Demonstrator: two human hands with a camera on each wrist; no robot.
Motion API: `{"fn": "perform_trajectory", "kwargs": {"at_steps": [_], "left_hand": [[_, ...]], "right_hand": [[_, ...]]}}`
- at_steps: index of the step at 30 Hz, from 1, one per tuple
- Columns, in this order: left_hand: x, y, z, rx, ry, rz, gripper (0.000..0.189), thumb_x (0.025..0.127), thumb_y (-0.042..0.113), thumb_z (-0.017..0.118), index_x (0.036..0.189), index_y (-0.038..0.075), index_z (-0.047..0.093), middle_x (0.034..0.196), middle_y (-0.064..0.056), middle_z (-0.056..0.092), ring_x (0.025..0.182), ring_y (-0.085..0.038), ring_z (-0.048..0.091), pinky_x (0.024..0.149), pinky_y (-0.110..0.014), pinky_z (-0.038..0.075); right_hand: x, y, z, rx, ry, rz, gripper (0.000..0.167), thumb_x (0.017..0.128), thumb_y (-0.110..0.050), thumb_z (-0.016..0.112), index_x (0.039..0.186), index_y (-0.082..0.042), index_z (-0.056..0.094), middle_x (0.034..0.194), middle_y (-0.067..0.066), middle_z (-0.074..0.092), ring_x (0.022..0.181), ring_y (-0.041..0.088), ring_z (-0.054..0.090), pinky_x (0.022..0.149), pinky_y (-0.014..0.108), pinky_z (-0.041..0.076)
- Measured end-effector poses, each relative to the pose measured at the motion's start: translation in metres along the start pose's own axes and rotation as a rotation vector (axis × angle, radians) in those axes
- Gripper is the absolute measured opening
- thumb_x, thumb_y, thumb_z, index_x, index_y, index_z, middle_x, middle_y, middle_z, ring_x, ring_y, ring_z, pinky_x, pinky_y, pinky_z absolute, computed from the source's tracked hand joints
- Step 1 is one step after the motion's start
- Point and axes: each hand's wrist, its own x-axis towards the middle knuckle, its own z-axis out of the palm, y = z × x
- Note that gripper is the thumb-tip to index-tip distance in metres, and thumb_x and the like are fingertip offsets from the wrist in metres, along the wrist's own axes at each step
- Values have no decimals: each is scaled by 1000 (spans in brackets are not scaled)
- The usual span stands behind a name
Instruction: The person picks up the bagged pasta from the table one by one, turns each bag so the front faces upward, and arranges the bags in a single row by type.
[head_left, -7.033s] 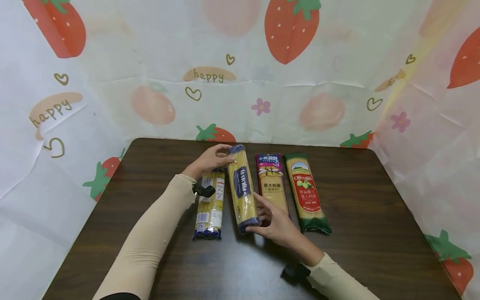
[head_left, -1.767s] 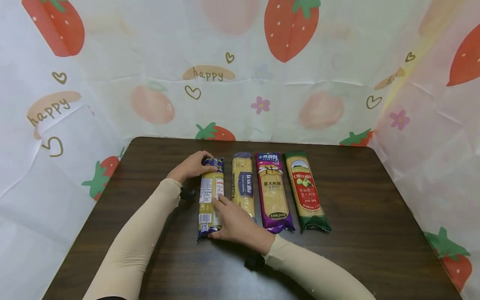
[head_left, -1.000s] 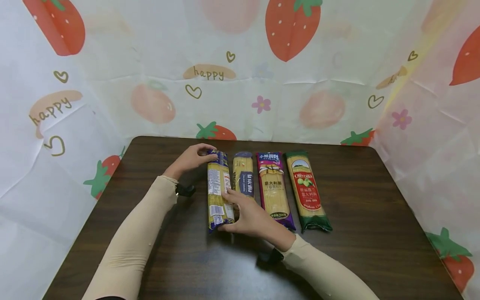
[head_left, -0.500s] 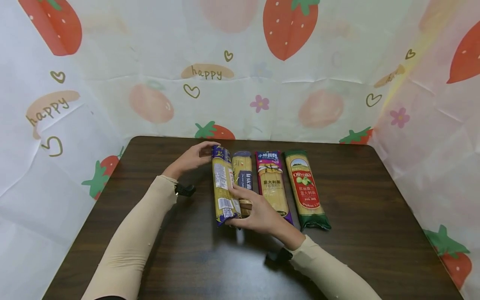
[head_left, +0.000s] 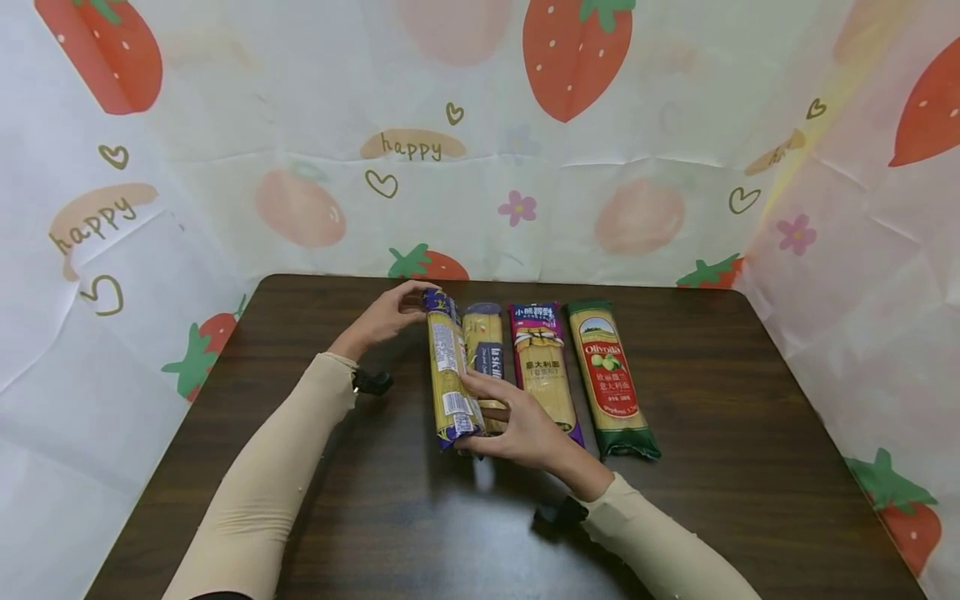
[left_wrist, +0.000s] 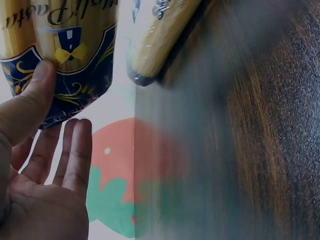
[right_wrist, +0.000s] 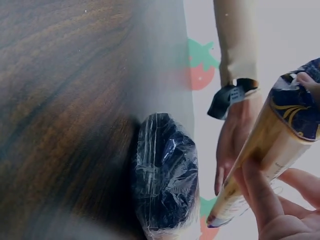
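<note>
Both hands hold a spaghetti pack (head_left: 448, 367) with navy ends, raised off the table and tilted. Its back label with a barcode faces the head camera. My left hand (head_left: 384, 318) pinches the far end, thumb on the navy wrapper (left_wrist: 75, 82) in the left wrist view. The right hand (head_left: 525, 427) grips the near end; in the right wrist view its fingers (right_wrist: 262, 197) lie along the pack's side. Just right of the held pack, and partly hidden by it and my right hand, lies a La Sicilia spaghetti pack (head_left: 484, 333).
A purple-ended spaghetti pack (head_left: 546, 371) and a green-ended Olivoila spaghetti pack (head_left: 613, 379) lie further right on the dark wooden table (head_left: 720, 467). A white strawberry-print curtain (head_left: 450, 208) surrounds the table's back and sides.
Seven seconds ago the hands held the La Sicilia pack; it now lies down. The leftmost pack has since been gripped, lifted, moved right and tilted. Over the last half second it barely moves.
</note>
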Motion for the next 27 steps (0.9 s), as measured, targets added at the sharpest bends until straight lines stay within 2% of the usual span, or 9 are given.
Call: {"fn": "perform_trajectory", "kwargs": {"at_steps": [3,7,10,13,17,23,25,27], "left_hand": [[0,-2,1,9,-1,-5,47,109,-1,60,155,1,50,153,-26,51,144,-44,50,113,-58,48],[0,-2,2,1,-20,42,47,109,-1,59,155,-2,46,153,-27,49,145,-46,48,114,-60,46],[1,-2,2,-47,-50,79,49,110,-2,56,156,-3,40,153,-30,47,146,-48,46,115,-62,44],[2,-3,2,-114,-74,89,49,111,-3,53,156,-4,36,156,-31,45,150,-47,42,116,-62,42],[2,-4,2,-171,-83,67,52,112,-2,53,159,-4,32,161,-31,41,154,-45,38,118,-62,40],[1,-5,7,-147,-44,-54,66,114,12,54,168,-3,19,170,-29,30,158,-45,31,124,-61,34],[1,-7,8,-166,-38,-67,66,115,13,55,168,-5,20,169,-31,32,156,-46,34,123,-61,36],[2,-8,10,-210,-42,-53,59,114,9,53,164,-7,26,164,-33,38,152,-48,39,121,-59,40]], "right_hand": [[-1,0,0,20,0,0,91,87,-2,90,165,-14,46,174,11,33,145,40,51,106,39,56],[-2,-2,1,84,9,-10,91,88,-1,88,166,-16,44,174,10,33,146,41,50,109,42,54],[-2,-3,1,125,17,-31,90,89,1,87,166,-15,43,174,11,33,146,44,50,110,44,53],[-2,-3,1,146,20,-50,89,90,3,86,166,-14,43,172,14,34,144,46,50,111,46,52],[-2,-4,0,169,25,-64,89,90,6,84,166,-10,42,168,19,38,144,47,50,111,45,52],[-3,-2,1,225,55,-77,85,91,4,82,165,-5,41,161,25,43,144,46,51,109,37,53],[-3,-2,1,259,69,-91,84,92,2,83,164,-2,41,159,27,44,143,45,52,107,37,55],[-3,-2,1,288,88,-100,83,92,-1,83,164,-1,41,160,27,43,143,43,52,105,38,56]]}}
